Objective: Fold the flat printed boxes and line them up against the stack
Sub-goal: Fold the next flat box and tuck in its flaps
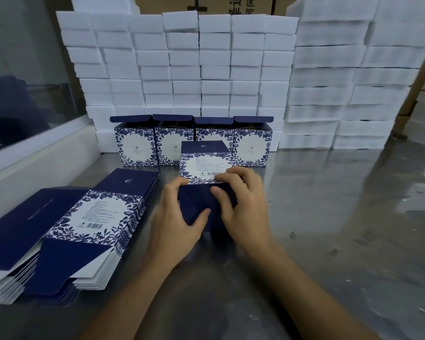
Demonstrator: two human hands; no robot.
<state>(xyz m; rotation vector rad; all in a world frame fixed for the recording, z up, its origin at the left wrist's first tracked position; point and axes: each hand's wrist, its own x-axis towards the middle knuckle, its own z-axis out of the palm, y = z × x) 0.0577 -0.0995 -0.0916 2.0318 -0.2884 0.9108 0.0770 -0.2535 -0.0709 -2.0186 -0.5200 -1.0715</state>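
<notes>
Both forearms reach up the middle of the steel desk [329, 217], and both hands are on one box: the left hand [179, 212] cups the navy end flaps from the left, thumb hooked across them, while the right hand [243, 200] presses down with fingers [227, 175] curled over the barcode edge. So the fingers are clamped on the half-formed box [204, 165], which lies on its side just in front of the row of four standing boxes [193, 143], their top flaps open, backed against the white foam-block stack [182, 65]. Off to the left waits the pile of flat printed blanks [91, 217], plenty left. My read: the bottom closure is being tucked right now. Next it wants those flaps pushed home and locked, then the box stood upright and slid into line, likely at the row's right end.
</notes>
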